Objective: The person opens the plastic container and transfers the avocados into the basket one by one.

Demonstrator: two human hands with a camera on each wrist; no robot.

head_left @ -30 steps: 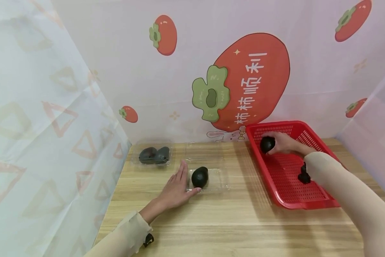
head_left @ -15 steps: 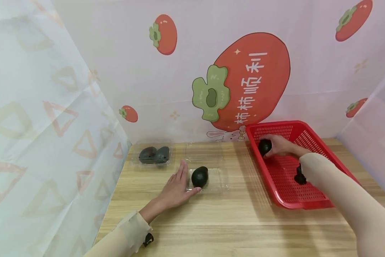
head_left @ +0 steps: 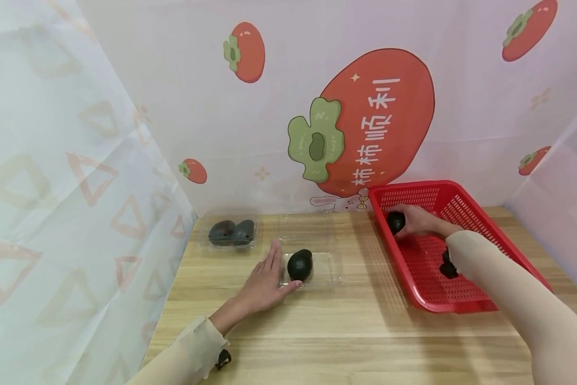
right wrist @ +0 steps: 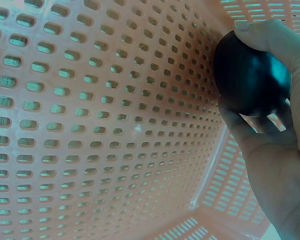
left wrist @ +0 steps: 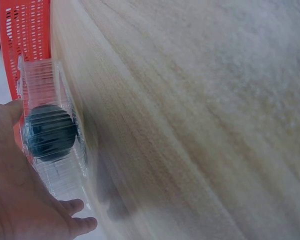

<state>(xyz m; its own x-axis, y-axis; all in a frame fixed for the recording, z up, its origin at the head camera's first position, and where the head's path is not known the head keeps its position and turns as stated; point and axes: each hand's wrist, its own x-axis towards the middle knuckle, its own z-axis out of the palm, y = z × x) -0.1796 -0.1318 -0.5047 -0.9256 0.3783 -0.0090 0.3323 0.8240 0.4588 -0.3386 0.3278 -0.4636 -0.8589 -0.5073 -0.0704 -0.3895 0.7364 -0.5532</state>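
The right hand (head_left: 415,220) curls its thumb and fingers round a dark fruit (head_left: 396,222) inside the red basket (head_left: 428,275), by the basket's far left corner. The left hand (head_left: 264,283) spreads wide — fingers straight along the left edge of a clear box (head_left: 324,270), thumb at its near edge. A second fruit (head_left: 300,265) lies in that box's left half. Near the far left corner of the tabletop (head_left: 355,342), a lidded box (head_left: 204,236) contains two fruits (head_left: 221,233).
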